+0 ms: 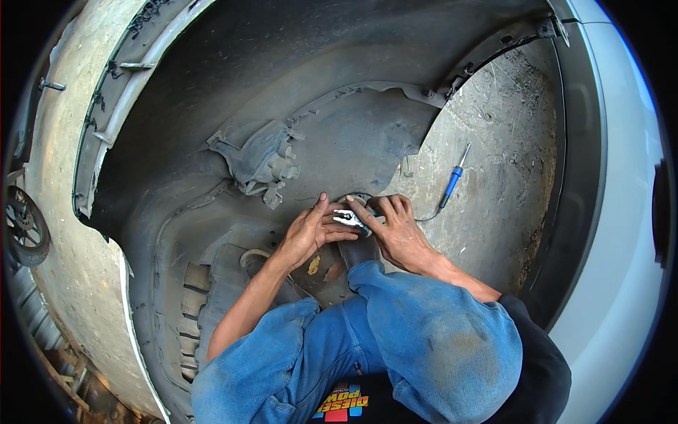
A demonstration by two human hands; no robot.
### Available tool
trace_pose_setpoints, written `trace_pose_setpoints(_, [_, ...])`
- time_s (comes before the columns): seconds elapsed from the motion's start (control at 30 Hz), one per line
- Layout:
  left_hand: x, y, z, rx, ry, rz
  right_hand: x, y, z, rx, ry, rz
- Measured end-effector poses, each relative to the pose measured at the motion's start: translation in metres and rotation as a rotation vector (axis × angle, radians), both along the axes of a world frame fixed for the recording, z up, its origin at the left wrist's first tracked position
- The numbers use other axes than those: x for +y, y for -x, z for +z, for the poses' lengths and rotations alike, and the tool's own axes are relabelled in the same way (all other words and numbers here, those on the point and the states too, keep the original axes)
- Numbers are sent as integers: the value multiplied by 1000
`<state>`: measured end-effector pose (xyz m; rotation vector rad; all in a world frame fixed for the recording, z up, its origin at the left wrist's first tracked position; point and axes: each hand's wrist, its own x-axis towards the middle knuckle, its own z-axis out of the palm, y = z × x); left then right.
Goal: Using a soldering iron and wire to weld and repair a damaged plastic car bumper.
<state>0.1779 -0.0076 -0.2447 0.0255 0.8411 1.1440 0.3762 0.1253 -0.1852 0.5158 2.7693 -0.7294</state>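
My right hand [402,232] is closed around a pair of pliers [346,218] with a silver head and what looks like a teal handle. The jaws point left, toward my left hand [308,233]. Its thumb is raised and its fingers stretch out behind the pliers' head, seeming to touch it. Whether anything small lies between those fingers and the jaws is hidden. Right of my hands, a soldering iron [450,185] with a blue handle lies on the concrete, metal tip pointing away, its dark cord running back toward my right hand.
Around me curves a large dusty dark plastic car part [339,53]. A clip-edged bracket-like piece [263,161] sits on it ahead. Light painted bodywork [621,184] borders the right. A yellow leaf [314,265] lies between my legs. A motorcycle wheel [27,225] stands far left.
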Motion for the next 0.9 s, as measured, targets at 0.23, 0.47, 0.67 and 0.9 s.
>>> trace_pose_setpoints(0.23, [-5, 1, -8, 49, 17, 114, 6, -1, -5, 99, -86, 48])
trace_pose_setpoints(0.47, [-24, 29, -13, 735, 311, 17, 3, -78, -11, -76, 475, -634])
trace_pose_setpoints(0.67, [-14, -13, -14, 877, 2, -66, -9, -75, 0, 58, 981, -989])
trace_pose_setpoints(0.9, [15, -25, 23, 1117, -474, -14, -7, -38, -2, 160, 1442, -981])
